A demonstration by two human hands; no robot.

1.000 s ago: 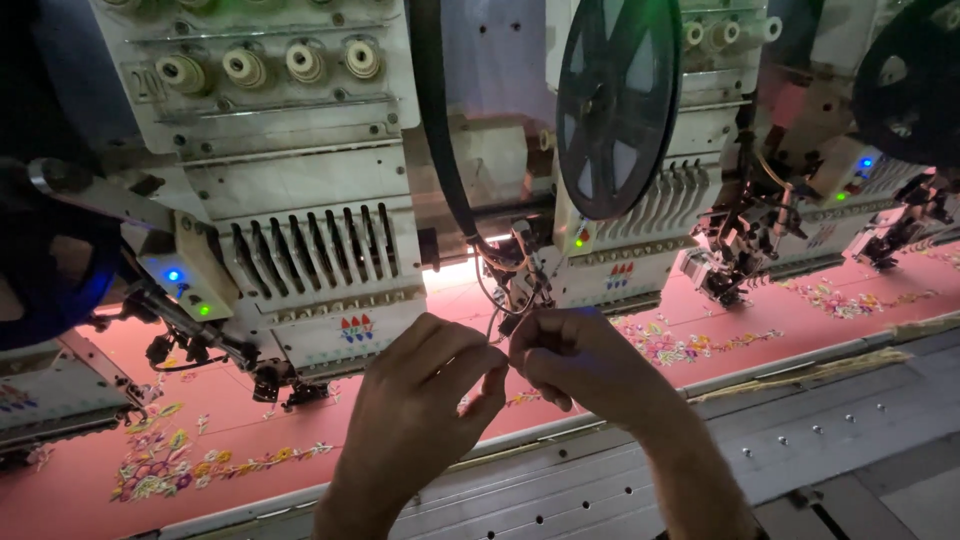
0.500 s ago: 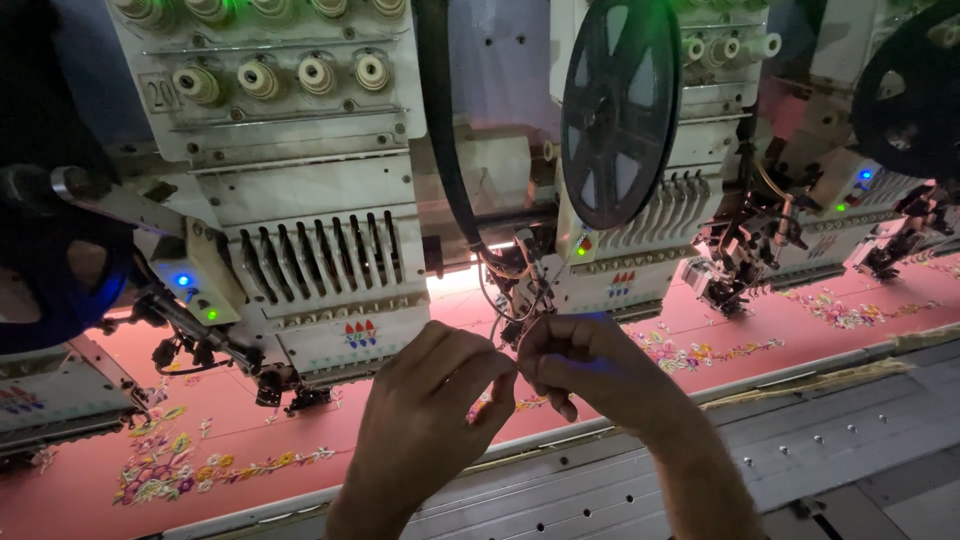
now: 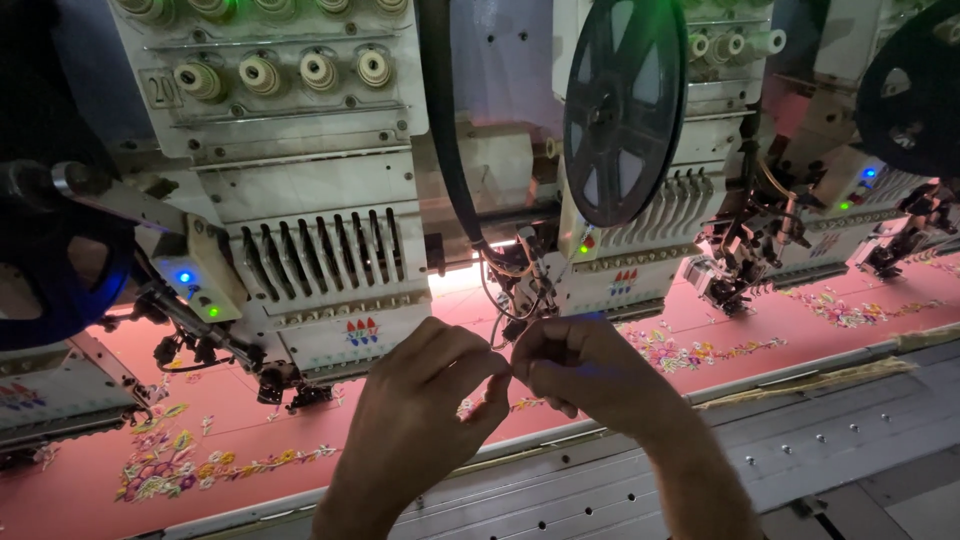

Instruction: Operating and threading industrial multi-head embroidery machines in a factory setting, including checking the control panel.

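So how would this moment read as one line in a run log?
left hand: pinching thread | right hand: pinching same thread | place: below embroidery head, over pink fabric

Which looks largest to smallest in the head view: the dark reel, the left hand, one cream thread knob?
1. Dark reel, clearly the largest.
2. Left hand; it is nearer the camera, so its true size against the reel is unsure.
3. Cream thread knob, by far the smallest.
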